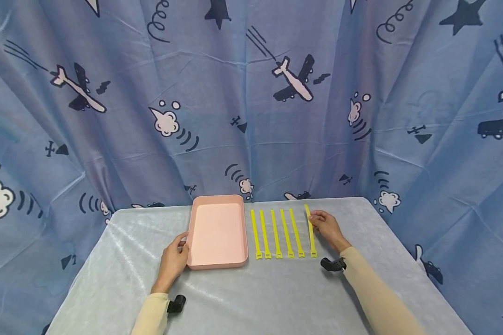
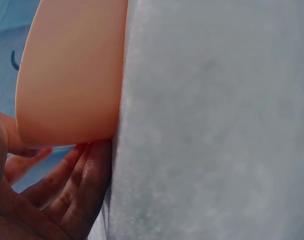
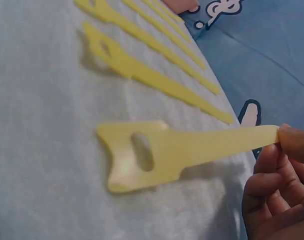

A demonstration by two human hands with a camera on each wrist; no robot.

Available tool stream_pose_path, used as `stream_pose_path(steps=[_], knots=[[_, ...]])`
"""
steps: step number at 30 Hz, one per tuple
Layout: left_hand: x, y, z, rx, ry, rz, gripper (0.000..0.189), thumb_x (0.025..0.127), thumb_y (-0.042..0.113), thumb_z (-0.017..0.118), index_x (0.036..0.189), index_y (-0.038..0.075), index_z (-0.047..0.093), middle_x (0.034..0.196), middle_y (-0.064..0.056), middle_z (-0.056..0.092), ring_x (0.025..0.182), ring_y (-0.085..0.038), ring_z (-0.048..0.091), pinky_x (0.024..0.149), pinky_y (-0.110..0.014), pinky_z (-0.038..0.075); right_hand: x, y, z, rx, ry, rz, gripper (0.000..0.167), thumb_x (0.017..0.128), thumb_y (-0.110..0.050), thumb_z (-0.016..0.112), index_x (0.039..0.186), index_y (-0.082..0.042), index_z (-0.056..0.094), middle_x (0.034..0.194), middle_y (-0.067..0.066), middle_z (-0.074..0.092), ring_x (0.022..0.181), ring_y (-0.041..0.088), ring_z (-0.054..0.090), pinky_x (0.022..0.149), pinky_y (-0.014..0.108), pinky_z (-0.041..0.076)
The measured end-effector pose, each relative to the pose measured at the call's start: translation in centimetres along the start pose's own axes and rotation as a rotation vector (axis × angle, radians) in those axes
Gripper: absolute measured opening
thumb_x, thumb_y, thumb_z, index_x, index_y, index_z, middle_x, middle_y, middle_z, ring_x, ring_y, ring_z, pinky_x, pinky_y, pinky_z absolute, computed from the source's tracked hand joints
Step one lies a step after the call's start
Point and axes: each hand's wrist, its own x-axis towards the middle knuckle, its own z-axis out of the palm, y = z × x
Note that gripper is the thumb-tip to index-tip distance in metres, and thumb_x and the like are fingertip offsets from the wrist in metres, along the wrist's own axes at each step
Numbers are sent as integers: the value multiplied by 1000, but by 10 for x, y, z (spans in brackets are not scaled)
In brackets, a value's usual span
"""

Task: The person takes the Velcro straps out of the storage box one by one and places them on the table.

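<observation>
A pink rectangular tray lies on the table, and my left hand is at its left side. In the left wrist view several fingers touch the outside of the tray wall, with the thumb by the rim. My right hand pinches the far end of a yellow cable tie between thumb and fingers. Its wide slotted head points toward the near side. Left of it, several matching yellow cable ties lie side by side, slotted heads toward me.
A light grey cloth covers the table. Behind its far edge hangs a blue curtain printed with planes and clouds. Dark wrist-worn devices sit at both sleeves, the right one close over the table.
</observation>
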Motion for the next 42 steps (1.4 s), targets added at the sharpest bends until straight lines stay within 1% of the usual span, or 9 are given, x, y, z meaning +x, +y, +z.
stream_pose_path(steps=[8, 15, 17, 23, 29, 32, 37, 39, 42], knots=[[-2, -2, 1, 2, 3, 7, 41, 98, 11, 50, 139, 9, 55, 114, -22, 69, 89, -25, 70, 68, -32, 51, 4, 8, 8, -33, 4, 23, 32, 98, -18, 59, 126, -2, 56, 103, 8, 64, 77, 12, 56, 62, 24, 46], [-6, -6, 1, 14, -3, 6, 41, 98, 11, 51, 139, 8, 55, 114, -21, 69, 89, -25, 69, 69, -34, 52, 5, 17, 11, -31, 0, 47, 27, 97, -13, 61, 122, -3, 57, 91, 1, 66, 72, 10, 56, 58, 23, 45], [-5, -6, 1, 17, -1, 14, 41, 98, 11, 51, 139, 8, 55, 114, -21, 69, 90, -26, 69, 71, -35, 52, 6, 19, 11, -22, -3, 36, 28, 97, -12, 61, 122, -2, 57, 89, 0, 66, 70, 10, 57, 57, 23, 45], [-2, -7, 0, 23, 7, 22, 41, 98, 11, 51, 139, 8, 55, 113, -21, 69, 88, -25, 69, 69, -34, 52, 10, 20, 12, -24, -1, 33, 30, 96, -13, 62, 123, -2, 56, 91, 0, 66, 71, 9, 57, 57, 23, 47], [-3, -9, -1, 22, 9, 21, 41, 98, 10, 51, 138, 8, 56, 112, -22, 70, 87, -25, 70, 67, -32, 51, 10, 20, 14, -9, -7, 15, 32, 96, -14, 62, 124, 1, 56, 93, 2, 66, 71, 9, 58, 59, 23, 49], [-3, -10, 0, 20, 10, 21, 41, 98, 9, 51, 138, 7, 56, 112, -22, 69, 87, -25, 70, 66, -31, 51, 8, 19, 13, 9, -5, -4, 32, 98, -17, 60, 124, 1, 56, 97, 5, 67, 76, 9, 59, 62, 23, 51], [-4, -7, 1, 22, 11, 14, 41, 98, 10, 51, 138, 7, 55, 113, -22, 69, 85, -24, 69, 65, -30, 50, -4, 14, 9, 41, -25, -41, 38, 101, -28, 54, 126, 1, 56, 110, 12, 65, 88, 10, 63, 70, 25, 55], [-3, -6, 1, 26, 12, 16, 41, 98, 10, 51, 139, 8, 55, 113, -21, 69, 86, -24, 68, 66, -30, 50, -9, 11, 6, 50, -37, -67, 41, 102, -30, 53, 127, 2, 55, 115, 15, 63, 91, 10, 63, 72, 26, 56], [-1, -3, 1, 24, 11, 24, 41, 98, 11, 52, 139, 8, 55, 113, -20, 69, 87, -24, 68, 68, -31, 50, -16, 6, 3, 60, -36, -86, 39, 102, -30, 53, 125, 2, 56, 118, 17, 62, 92, 9, 64, 72, 26, 57]])
